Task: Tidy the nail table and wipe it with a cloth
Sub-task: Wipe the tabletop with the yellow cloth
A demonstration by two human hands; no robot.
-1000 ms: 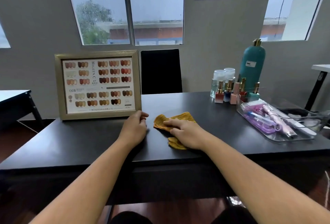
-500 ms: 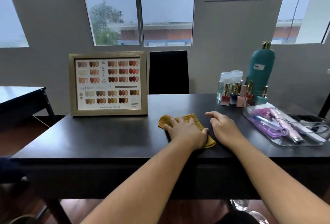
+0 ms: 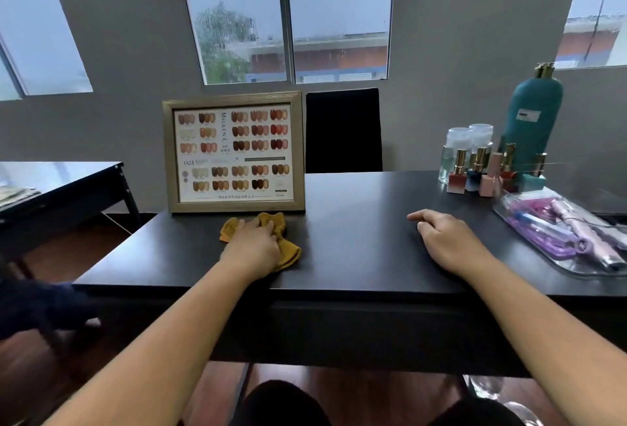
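Note:
A mustard-yellow cloth (image 3: 289, 253) lies bunched on the black nail table (image 3: 356, 222), just in front of the framed nail colour chart (image 3: 234, 154). My left hand (image 3: 254, 245) presses down on the cloth with its fingers gathered over it, covering its middle. To the right, my right hand (image 3: 448, 242) rests palm-down on the bare tabletop with fingers loosely apart and nothing in it.
At the back right stand several nail polish bottles (image 3: 488, 177), two clear bottles and a tall teal bottle (image 3: 532, 120). A clear tray (image 3: 576, 271) of pink and purple tools sits at the right edge. A black chair (image 3: 342, 130) stands behind the table, and another table (image 3: 61, 177) at left.
The cloth passed from my right hand to my left, which slid it leftward to just in front of the frame. My right hand came off it and rests on the table.

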